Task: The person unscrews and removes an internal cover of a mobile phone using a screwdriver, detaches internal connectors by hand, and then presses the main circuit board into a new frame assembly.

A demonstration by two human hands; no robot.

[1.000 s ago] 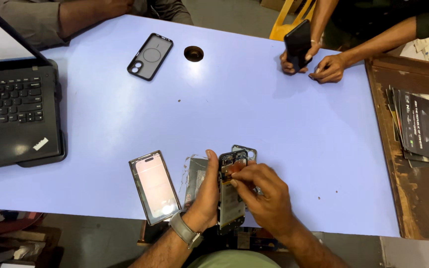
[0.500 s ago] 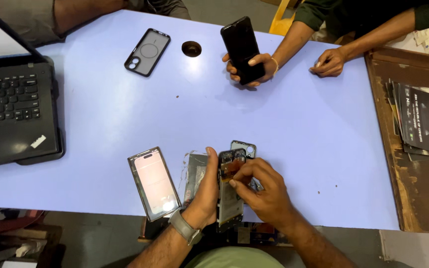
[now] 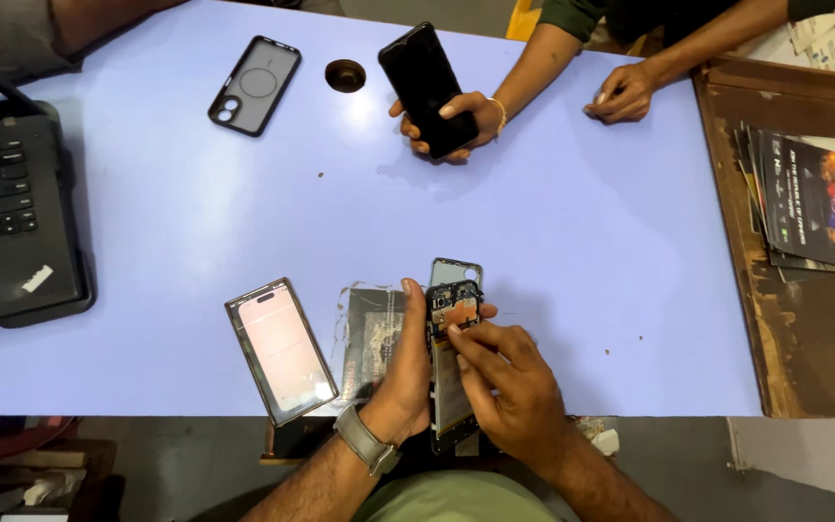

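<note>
**Both hands on an opened phone**

The left hand (image 3: 406, 372) grips the opened phone (image 3: 451, 362) by its edge at the near side of the lilac surface (image 3: 582, 251); the right hand (image 3: 509, 382) pinches at its exposed upper board. Just beside it lie a removed back panel (image 3: 369, 333) and a pink-screened phone (image 3: 280, 350). Well apart, another person's hand holds a black phone (image 3: 427, 87).

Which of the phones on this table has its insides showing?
The opened black phone in the wearer's left hand, circuit board bared. The pink-screened phone and upheld black phone look closed.
</note>
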